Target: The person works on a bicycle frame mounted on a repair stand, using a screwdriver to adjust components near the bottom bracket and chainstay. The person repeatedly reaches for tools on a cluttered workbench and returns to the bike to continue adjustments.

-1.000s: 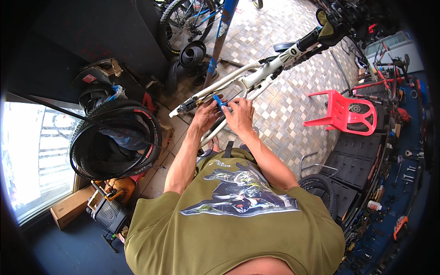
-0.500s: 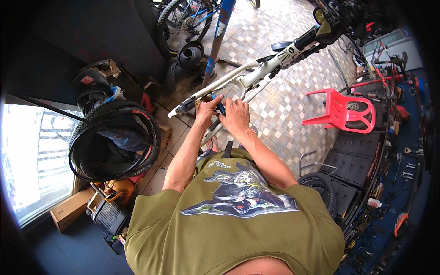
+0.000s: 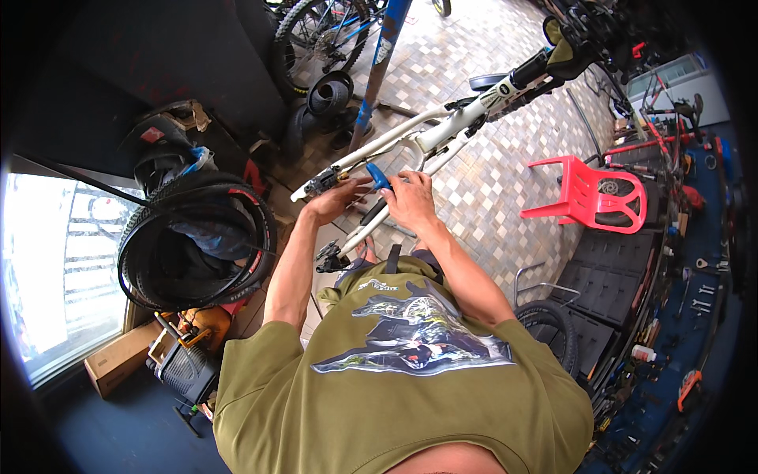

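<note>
A white bicycle frame (image 3: 444,136) slants across the upper middle, its rear ends toward me. My right hand (image 3: 410,201) is closed around a tool with a blue handle (image 3: 377,177), held between the frame's two rear arms; the tool's working end cannot be made out. Beside the dark fitting (image 3: 322,183) at the end of the left rear arm is my left hand (image 3: 338,201). Its fingers are stretched and apart, pointing toward the blue handle, with nothing seen in them. Another dark fitting (image 3: 330,257) sits on the end of the nearer rear arm.
A blue stand post (image 3: 377,75) rises just beyond the frame. Tyres (image 3: 257,237) are piled at the left, above a cardboard box (image 3: 122,354). To the right are a red plastic chair (image 3: 584,193), black cases (image 3: 604,265) and a blue board of wrenches (image 3: 703,296).
My left hand has drawn away to the left from the right hand and spread its fingers. The blue handle now shows more fully in my right hand, and the nearer rear arm's end is uncovered.
</note>
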A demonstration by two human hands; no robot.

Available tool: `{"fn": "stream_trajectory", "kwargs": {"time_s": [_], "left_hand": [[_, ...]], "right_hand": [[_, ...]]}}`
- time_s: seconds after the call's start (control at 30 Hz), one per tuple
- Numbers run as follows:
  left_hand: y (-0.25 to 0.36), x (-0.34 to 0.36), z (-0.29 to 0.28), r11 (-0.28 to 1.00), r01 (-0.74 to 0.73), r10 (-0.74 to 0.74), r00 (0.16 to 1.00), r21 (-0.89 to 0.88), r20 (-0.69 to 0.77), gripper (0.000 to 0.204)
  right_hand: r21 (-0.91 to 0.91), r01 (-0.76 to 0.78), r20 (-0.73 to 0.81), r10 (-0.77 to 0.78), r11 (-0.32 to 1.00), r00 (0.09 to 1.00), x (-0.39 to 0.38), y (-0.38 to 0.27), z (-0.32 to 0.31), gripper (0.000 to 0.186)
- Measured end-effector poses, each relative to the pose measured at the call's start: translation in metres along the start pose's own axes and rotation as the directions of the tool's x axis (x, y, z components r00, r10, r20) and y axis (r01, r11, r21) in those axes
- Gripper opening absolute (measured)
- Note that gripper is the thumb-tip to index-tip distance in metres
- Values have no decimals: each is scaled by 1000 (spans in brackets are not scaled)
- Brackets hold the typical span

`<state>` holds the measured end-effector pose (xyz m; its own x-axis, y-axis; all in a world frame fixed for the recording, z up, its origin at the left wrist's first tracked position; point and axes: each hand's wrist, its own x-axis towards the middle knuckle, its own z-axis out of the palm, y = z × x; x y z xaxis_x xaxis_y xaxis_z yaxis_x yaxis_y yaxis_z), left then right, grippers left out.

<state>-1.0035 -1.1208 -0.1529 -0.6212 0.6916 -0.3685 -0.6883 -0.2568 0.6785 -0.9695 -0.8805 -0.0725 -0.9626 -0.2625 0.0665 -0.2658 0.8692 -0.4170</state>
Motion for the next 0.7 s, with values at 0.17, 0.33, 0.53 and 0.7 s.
{"fn": "stream_trajectory", "kwargs": {"time_s": [0.17, 0.33, 0.53, 0.7], "left_hand": [[-11, 34, 43, 952, -202, 201, 979, -228, -28, 42], [-20, 47, 49, 909, -301, 223, 936, -290, -273, 23], [-16, 60, 57, 948, -302, 222, 858, -105, -464, 18], [-3, 50, 63, 974, -129, 211, 814, 186, -541, 31]], "right_hand": [[31, -32, 55, 30, 999, 998, -1, 3, -3, 32], [-64, -4, -80, -1, 998, 997, -8, 2, -1, 40], [-46, -180, -168, 170, 983, 971, -8, -14, -4, 45], [-92, -161, -108, 151, 983, 983, -3, -17, -7, 37]]}}
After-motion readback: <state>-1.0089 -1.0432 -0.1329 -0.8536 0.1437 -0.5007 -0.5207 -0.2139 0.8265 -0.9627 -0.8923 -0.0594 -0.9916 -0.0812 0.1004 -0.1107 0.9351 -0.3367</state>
